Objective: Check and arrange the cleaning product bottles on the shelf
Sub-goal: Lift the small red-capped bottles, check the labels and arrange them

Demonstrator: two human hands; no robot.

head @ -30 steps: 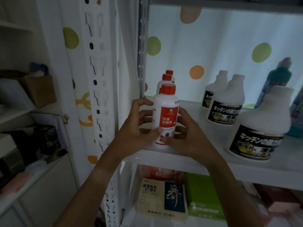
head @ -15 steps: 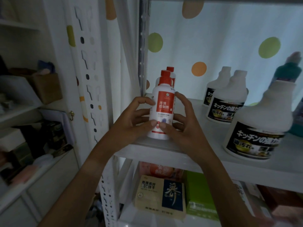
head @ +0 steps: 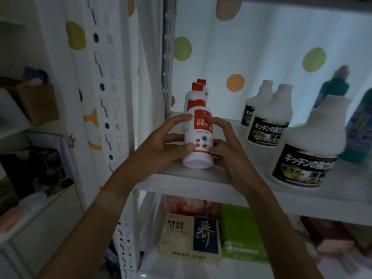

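Note:
I hold a white bottle with a red label (head: 199,143) in both hands above the front left of the white shelf (head: 193,184). It is tipped back, so its bottom faces me and its cap is hidden. My left hand (head: 161,150) grips its left side, thumb across the front. My right hand (head: 225,148) grips its right side. Two more red-capped white bottles (head: 196,95) stand behind it. Three white spray-refill bottles with black labels (head: 310,150) stand in a row on the right.
A teal bottle (head: 332,89) and a blue one (head: 360,129) stand at the far right. A dotted curtain (head: 261,47) hangs behind the shelf. Boxes (head: 191,238) fill the shelf below. A perforated white upright (head: 104,97) rises on the left, with cluttered shelves beyond it.
The bottle stood upright a second ago with its red cap showing. Both hands have lifted and tilted it back, so its base now faces me.

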